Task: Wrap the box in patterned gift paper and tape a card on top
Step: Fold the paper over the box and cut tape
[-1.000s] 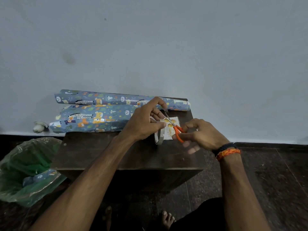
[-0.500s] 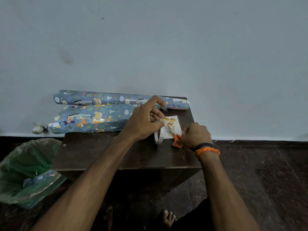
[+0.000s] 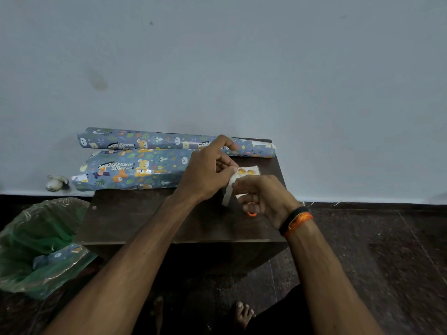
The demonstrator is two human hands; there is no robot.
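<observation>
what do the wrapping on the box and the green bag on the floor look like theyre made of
Wrapping on the box: seems to be glossy coated paper, printed with animals; it creases sharply and catches highlights. Green bag: looks like thin translucent plastic film; it is crumpled, shiny, and a paper scrap shows through it.

head view | looks forward and down | close above table [image 3: 135, 221] | wall [image 3: 242, 68] behind

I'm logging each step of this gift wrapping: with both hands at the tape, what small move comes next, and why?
Probably lay the cut tape strip across the card: the left hand and right hand pinch it just above the card, and the card is not yet taped.
</observation>
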